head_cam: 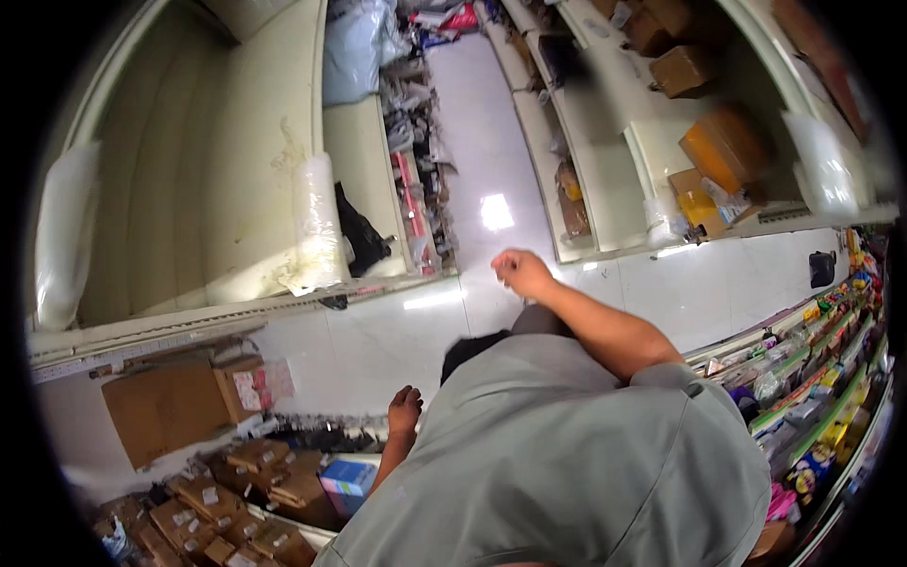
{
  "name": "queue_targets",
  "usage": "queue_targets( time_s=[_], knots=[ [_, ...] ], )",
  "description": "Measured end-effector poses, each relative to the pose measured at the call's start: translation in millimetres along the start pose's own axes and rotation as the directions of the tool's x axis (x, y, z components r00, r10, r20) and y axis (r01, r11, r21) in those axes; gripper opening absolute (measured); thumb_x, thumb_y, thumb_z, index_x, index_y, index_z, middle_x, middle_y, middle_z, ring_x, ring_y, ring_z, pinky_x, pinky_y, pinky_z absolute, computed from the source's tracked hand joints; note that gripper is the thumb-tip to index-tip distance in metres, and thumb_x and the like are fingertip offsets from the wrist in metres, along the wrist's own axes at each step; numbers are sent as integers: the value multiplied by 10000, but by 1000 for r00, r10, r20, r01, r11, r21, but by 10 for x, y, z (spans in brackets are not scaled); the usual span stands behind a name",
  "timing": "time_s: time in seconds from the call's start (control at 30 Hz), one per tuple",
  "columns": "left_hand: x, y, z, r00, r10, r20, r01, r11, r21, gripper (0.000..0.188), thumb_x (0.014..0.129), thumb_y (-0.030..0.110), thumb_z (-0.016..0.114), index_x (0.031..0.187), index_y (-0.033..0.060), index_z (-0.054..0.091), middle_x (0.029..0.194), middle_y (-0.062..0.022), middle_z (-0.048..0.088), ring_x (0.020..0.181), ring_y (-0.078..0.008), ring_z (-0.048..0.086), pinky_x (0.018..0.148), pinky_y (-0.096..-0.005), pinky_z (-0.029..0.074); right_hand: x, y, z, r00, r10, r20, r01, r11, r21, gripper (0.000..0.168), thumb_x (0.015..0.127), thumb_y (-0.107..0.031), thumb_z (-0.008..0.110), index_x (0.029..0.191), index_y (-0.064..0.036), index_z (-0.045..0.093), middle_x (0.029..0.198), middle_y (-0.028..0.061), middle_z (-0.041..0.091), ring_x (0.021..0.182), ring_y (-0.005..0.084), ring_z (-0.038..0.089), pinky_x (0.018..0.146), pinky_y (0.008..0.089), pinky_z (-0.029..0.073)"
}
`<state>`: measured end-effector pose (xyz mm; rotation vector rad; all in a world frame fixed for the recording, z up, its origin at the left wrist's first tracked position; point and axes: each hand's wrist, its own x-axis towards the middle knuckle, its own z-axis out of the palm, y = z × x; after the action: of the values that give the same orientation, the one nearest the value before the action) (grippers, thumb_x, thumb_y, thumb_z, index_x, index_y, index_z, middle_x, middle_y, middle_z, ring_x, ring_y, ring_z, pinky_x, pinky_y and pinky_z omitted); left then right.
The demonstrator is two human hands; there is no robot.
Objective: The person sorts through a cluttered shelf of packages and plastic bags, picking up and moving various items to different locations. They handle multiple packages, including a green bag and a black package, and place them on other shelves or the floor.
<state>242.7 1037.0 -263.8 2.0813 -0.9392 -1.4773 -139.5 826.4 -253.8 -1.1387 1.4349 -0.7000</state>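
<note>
Above the white tile floor (368,354), my right hand (524,274) reaches forward with loosely curled fingers and a gap beside the thumb. Nothing shows in it. It is closest to the mouth of a narrow aisle between two shelf units and touches neither. Low at my left side hangs my left hand (405,410), its fingers bent and the palm side hidden. No held thing can be made out there. Behind that hand, along my left forearm, a blue box (348,485) stands among brown cardboard boxes (301,496).
Ahead on the left is a cream shelf (255,177) with a plastic-wrapped post (317,220). A black bag (360,234) lies beside it. Cardboard boxes (730,145) sit on the right shelving. Packed goods shelves (815,397) line my right. A flat cardboard box (170,407) lies at left.
</note>
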Motion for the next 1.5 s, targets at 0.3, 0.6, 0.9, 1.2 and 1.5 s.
queue_targets(
  time_s=[0.3, 0.6, 0.9, 1.2, 1.5],
  knots=[
    [-140, 918, 677, 993, 51, -108, -43, 997, 71, 441, 942, 290, 601, 1216, -55, 603, 981, -125, 694, 819, -156, 668, 710, -287, 531, 796, -165, -545, 982, 171, 76, -180, 975, 131, 153, 888, -149, 635, 976, -39, 695, 779, 46, 684, 705, 122, 651, 634, 284, 521],
    [1733, 2566, 1091, 953, -74, -294, 27, 986, -163, 561, 946, 244, 593, 1393, -53, 430, 1287, -195, 582, 1164, -265, 570, 986, -343, 442, 1508, -449, -1031, 979, 203, -8, -198, 962, 187, 152, 927, -101, 583, 1014, -6, 664, 780, 46, 660, 648, 111, 604, 591, 256, 494],
    [2430, 2818, 1075, 701, 255, -666, -86, 957, 276, 811, 836, 279, 639, 1438, -128, 278, 1470, -372, 292, 1389, -491, 265, 1179, -521, 186, 2456, -976, -1072, 980, 192, 57, -195, 979, 53, 163, 929, -92, 560, 1031, -19, 663, 786, 41, 655, 667, 111, 606, 642, 265, 516],
    [3151, 3058, 694, 470, -397, -788, 617, 787, -28, 829, 799, 539, 631, 1329, -75, 460, 1321, -265, 502, 1201, -409, 506, 1024, -500, 400, 3929, -1586, -1123, 956, 84, 283, -73, 996, -49, 140, 905, -76, 573, 1002, -3, 642, 810, 45, 657, 690, 123, 618, 645, 283, 529],
    [3493, 3392, 781, 519, -447, -729, 299, 893, -335, 469, 914, 346, 619, 1254, 24, 608, 1278, -185, 612, 1114, -326, 621, 956, -443, 488, 5515, -2550, -1762, 953, 9, 302, 50, 981, -187, 168, 887, -157, 629, 945, -6, 676, 798, 59, 680, 672, 138, 633, 630, 297, 540]
  ],
)
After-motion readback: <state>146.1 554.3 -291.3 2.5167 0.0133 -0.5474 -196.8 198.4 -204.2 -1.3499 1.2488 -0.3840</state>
